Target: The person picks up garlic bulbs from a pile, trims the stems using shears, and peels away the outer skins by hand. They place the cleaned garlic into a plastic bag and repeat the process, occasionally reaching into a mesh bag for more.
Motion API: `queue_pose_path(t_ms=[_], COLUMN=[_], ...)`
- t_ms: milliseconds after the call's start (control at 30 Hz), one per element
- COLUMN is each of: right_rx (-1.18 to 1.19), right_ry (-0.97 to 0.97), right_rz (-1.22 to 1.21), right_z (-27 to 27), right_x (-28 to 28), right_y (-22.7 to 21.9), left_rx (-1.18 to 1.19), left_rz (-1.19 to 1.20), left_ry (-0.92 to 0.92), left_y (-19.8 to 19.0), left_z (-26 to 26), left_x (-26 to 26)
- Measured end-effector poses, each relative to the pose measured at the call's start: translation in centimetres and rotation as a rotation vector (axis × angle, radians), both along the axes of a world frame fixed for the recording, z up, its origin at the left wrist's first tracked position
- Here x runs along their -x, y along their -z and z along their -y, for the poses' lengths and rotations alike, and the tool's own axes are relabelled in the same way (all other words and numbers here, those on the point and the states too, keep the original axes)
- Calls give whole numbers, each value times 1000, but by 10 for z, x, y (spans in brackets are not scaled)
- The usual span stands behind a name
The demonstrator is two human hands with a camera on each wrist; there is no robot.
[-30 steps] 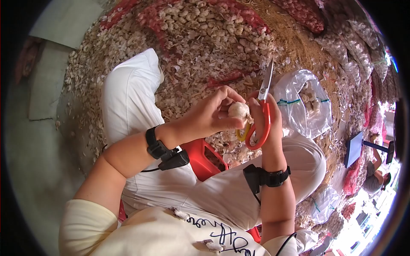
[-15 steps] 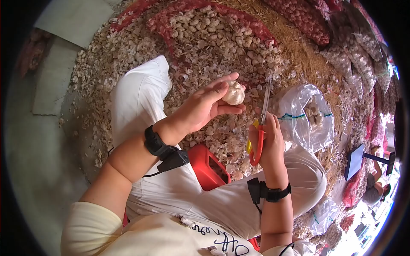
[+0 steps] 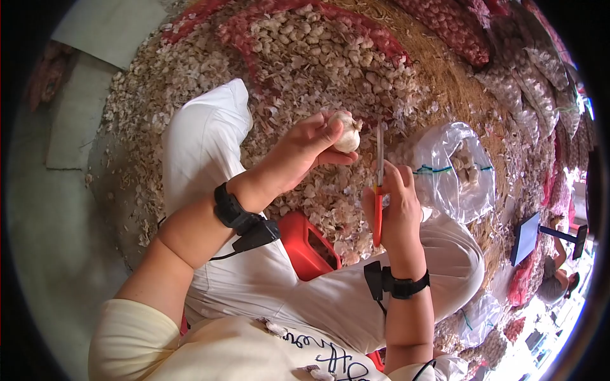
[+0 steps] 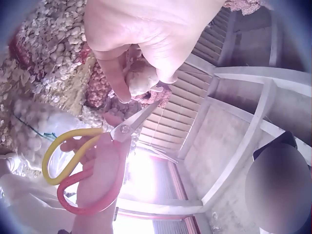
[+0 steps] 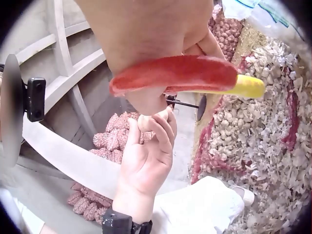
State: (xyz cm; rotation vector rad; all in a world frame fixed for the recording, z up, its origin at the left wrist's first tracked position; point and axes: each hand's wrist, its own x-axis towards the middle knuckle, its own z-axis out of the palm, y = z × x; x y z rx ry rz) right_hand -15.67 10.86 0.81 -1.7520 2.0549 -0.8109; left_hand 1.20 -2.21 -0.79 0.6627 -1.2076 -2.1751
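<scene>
The left hand (image 3: 295, 149) pinches a whitish garlic bulb (image 3: 347, 133) between thumb and fingers; its stem end faces right in the head view. Scissors with red and yellow handles (image 3: 378, 216) are held in the right hand (image 3: 400, 209), blades pointing away from the body. In the left wrist view the garlic bulb (image 4: 141, 78) hangs from the fingertips, with the scissors blades (image 4: 139, 119) close below it. Red and yellow handle loops (image 5: 175, 73) cross the right hand in the right wrist view, where the blades are hidden.
Loose peel and garlic bulbs (image 3: 305, 38) cover the ground ahead. A clear plastic bag (image 3: 454, 171) with garlic stands beside the right knee. Between the legs is a red container (image 3: 308, 247). Net sacks (image 3: 445, 25) and a blue-topped scale (image 3: 526, 239) are at the right.
The hands have moved apart since one second ago, when both were at the bulb. The bulb has turned in the left fingers, and the scissors have rotated until seen nearly edge-on.
</scene>
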Motion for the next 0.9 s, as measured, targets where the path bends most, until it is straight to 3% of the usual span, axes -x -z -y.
queue_pose_path(t_ms=[67,167,400,467,500,567,600,667,733,800,900], right_rx=[-91,24,-33,179,178,-134,-134,-99,-37,52,12], right_ry=[85,24,25,-131,-130,29,32,35,-15,-43,-7], right_rz=[130,97,158,-142,-142,180,179,423,348,43,18], right_z=[2,1,1,3,2,-3,-4,-1,-2,-1,1], right_x=[-2,1,5,9,9,8,7,2,4,4,1], right_y=[-4,1,0,10,8,4,4,3,11,11,10], left_rx=[-9,-18,-56,-46,-36,-44,-49,-24,0,17,27], left_rz=[3,23,68,80,92,82,70,51,37,1,20], left_ry=[8,14,18,10,2,17,30,28,25,54,61], left_y=[0,-1,3,2,1,2,2,3,5,5,6], left_z=[0,-1,-4,-5,-6,-6,-5,-4,-5,-5,-6], left_x=[0,0,2,3,4,3,4,4,3,2,2])
